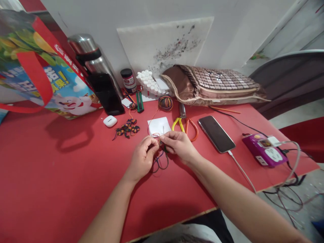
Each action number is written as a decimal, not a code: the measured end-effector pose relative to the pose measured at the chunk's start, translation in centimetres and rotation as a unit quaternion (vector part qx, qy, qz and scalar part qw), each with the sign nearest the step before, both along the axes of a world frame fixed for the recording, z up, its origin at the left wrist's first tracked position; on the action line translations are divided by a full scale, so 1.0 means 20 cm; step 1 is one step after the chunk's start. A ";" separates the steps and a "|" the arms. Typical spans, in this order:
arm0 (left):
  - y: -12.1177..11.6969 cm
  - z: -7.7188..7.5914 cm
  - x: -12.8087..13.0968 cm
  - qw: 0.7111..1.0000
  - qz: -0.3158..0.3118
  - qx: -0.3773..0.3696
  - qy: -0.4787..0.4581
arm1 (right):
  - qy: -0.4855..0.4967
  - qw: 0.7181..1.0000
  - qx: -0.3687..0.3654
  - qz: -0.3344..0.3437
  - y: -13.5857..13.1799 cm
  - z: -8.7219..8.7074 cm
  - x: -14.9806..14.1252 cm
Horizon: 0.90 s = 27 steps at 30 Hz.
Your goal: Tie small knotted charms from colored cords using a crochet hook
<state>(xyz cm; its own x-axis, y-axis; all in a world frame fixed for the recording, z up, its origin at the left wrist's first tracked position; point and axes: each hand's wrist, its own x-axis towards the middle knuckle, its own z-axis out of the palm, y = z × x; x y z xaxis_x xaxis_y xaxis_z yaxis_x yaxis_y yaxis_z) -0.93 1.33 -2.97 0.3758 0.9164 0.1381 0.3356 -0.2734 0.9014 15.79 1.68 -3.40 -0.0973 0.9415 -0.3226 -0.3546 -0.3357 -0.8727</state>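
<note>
Fingertips of my left hand [143,156] and my right hand [179,145] are pinched close together over the red table, at the near edge of a white paper [156,123]. Both grip multicoloured yarn [165,165], whose dark loops hang below the fingers. A thin strand runs from the paper up to a yarn ball [165,102]. Some slim pale thing [163,129] shows above my right fingertips, too small to name. Left of the paper lie small knotted yarn pieces [128,129] in black, orange and purple. What sits between the fingertips is mostly hidden.
Pliers [182,116] with yellow and orange handles and a charging phone [216,134] lie to the right, near a purple power strip [265,150]. Behind are a green utility knife [139,101], a jar [128,81], a flask [95,62] and a printed bag [58,77]. A white earphone case [110,121] lies left.
</note>
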 end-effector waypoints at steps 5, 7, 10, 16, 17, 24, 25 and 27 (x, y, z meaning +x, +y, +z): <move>0.00 0.02 -0.02 1.000 -0.026 -0.008 0.003 | 0.013 1.000 -0.009 -0.003 0.01 0.00 0.01; -0.01 0.03 -0.03 0.999 -0.035 -0.014 0.002 | 0.015 1.000 -0.009 -0.002 0.01 0.00 0.03; -0.01 0.04 -0.04 0.998 -0.045 -0.033 -0.008 | 0.017 1.000 -0.007 -0.004 0.01 0.01 0.04; -0.01 0.02 -0.04 0.995 -0.037 -0.077 -0.050 | 0.012 1.000 -0.004 0.000 0.03 0.02 0.06; 0.00 0.02 -0.04 0.994 -0.020 -0.085 -0.065 | 0.005 1.000 0.001 0.010 0.03 0.02 0.07; 0.02 0.00 -0.04 0.971 0.085 -0.121 -0.187 | -0.079 0.982 0.092 0.147 0.00 0.01 0.07; 0.02 0.01 -0.03 0.970 0.069 -0.141 -0.188 | -0.081 0.980 0.098 0.152 0.00 0.01 0.07; 0.01 0.01 -0.02 0.964 0.056 -0.179 -0.187 | -0.067 0.983 0.090 0.148 0.00 0.01 0.07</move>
